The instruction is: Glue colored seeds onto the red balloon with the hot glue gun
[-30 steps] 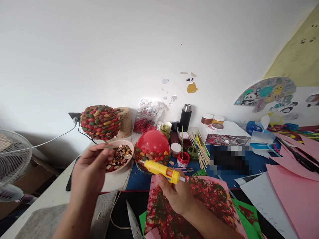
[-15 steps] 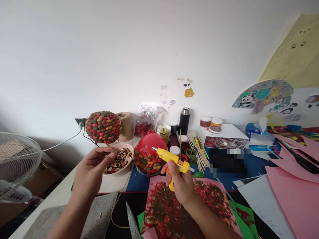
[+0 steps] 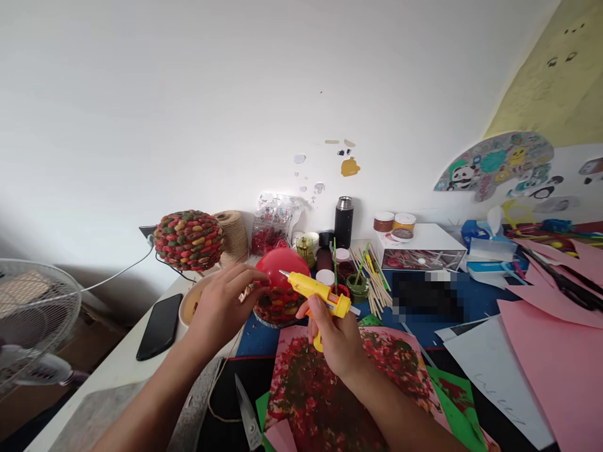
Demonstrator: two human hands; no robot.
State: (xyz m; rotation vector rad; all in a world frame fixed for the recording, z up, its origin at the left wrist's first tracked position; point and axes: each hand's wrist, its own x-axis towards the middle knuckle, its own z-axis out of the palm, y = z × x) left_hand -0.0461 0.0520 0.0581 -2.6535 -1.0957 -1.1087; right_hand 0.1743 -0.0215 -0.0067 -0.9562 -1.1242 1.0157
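Note:
My right hand (image 3: 336,339) grips a yellow hot glue gun (image 3: 313,290), its nozzle pointing up and left in front of a red balloon (image 3: 282,263). Painted pistachio shells (image 3: 277,306) in red, green and yellow cover the balloon's lower part. My left hand (image 3: 223,307) is at the balloon's left side, thumb and fingers pinched on a small pistachio shell mostly hidden by the fingers. Behind that hand is a pale bowl (image 3: 189,298), largely covered by it. A finished-looking ball covered in shells (image 3: 189,240) stands at the back left.
A black phone (image 3: 159,326) lies left of the bowl. Scissors (image 3: 248,411) and paint-smeared pink paper (image 3: 301,383) are in front. Behind stand a twine spool (image 3: 230,235), a black flask (image 3: 344,223) and paint jars (image 3: 358,287). A fan (image 3: 40,314) is at far left.
My left hand has moved right from over the bowl to the balloon's left side, uncovering the phone. The glue gun stays in my right hand, in front of the balloon. The view has shifted slightly.

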